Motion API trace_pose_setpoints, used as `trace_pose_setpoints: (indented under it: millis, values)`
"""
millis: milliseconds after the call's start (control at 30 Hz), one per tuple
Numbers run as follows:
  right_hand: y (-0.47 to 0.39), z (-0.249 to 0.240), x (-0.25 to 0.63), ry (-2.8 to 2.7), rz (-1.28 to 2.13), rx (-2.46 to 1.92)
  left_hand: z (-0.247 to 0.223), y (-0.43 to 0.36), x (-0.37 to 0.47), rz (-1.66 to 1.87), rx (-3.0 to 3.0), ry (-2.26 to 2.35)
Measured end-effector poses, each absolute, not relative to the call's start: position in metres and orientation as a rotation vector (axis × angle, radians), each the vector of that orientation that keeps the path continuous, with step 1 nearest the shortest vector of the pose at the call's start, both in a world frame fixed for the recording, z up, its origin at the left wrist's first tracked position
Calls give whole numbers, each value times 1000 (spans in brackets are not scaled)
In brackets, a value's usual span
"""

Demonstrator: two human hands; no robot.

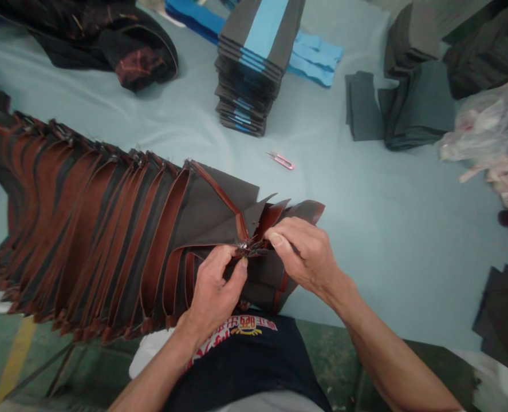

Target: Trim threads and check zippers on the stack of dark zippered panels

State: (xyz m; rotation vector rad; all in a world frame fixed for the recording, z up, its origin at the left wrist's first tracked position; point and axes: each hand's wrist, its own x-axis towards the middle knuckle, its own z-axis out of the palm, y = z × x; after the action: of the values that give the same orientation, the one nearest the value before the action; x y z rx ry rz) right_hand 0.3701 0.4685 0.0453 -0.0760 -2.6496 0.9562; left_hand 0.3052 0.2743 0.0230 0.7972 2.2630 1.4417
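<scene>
A long row of dark grey fabric pieces with reddish-brown trim [82, 229] lies on its edge along the left of the table, the pieces close against one another. At the right end of the row, my left hand [219, 280] is closed, thumb and forefinger pinching a bunched fabric corner with loose threads [254, 245]. Just right of that corner, my right hand [307, 252] is also closed in a pinch. Whatever lies between its fingertips is too small to make out. Pink thread snips [282, 161] rest on the table beyond both hands.
A stack of dark pieces with a blue stripe [254, 68] stands at the back, beside light blue strips [316, 57]. Dark fabric stacks [421, 103] and a clear plastic bag [481, 123] are at the right. A dark bundle [107, 46] sits back left on the pale blue tabletop [391, 229].
</scene>
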Motion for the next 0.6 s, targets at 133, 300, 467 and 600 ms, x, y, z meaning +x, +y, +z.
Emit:
trace_pose_setpoints:
  millis: [133, 300, 467, 600]
  values:
    - [475, 49, 368, -2771, 1197, -76, 23, 275, 309, 1424, 841, 2320]
    - [484, 56, 361, -2755, 1063, -244, 23, 275, 312, 1394, 796, 2349]
    - [481, 52, 344, -3008, 1165, -181, 22, 276, 312, 1388, 771, 2337]
    - [472, 41, 319, -2833, 2018, -615, 22, 278, 319, 1358, 675, 2218]
